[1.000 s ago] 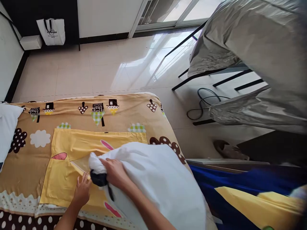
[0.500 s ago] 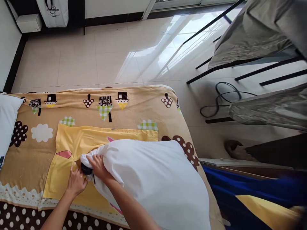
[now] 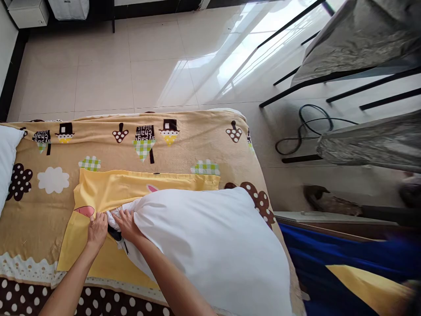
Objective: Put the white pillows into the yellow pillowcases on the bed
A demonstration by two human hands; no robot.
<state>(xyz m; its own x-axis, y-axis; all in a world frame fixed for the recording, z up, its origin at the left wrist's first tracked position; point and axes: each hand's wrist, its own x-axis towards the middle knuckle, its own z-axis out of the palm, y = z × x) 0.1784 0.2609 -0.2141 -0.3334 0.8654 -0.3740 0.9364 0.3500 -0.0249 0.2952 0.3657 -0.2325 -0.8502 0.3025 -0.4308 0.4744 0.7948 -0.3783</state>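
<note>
A plump white pillow (image 3: pixel 210 245) lies on the bed, its left end bunched narrow with a dark patch (image 3: pixel 115 234) showing. My right hand (image 3: pixel 127 224) is closed round that gathered end. Under the pillow, a yellow pillowcase (image 3: pixel 74 245) with pink printed shapes is spread out. My left hand (image 3: pixel 98 229) is closed on the yellow cloth just left of the bunched end, and creases run out from its fingers. The fingertips of both hands are partly hidden in the folds.
A tan patterned blanket (image 3: pixel 177 153) covers the bed. Another white pillow (image 3: pixel 7 153) sits at the left edge. To the right are grey-covered furniture (image 3: pixel 358 48) on black legs, a coiled cable (image 3: pixel 301 127), and a person's dark-clothed leg (image 3: pixel 388 215) beside blue cloth (image 3: pixel 315 250).
My left hand has moved up to the bunched end and closed on the yellow cloth. My right hand has shifted slightly left along the pillow. The whole view has tilted down a little.
</note>
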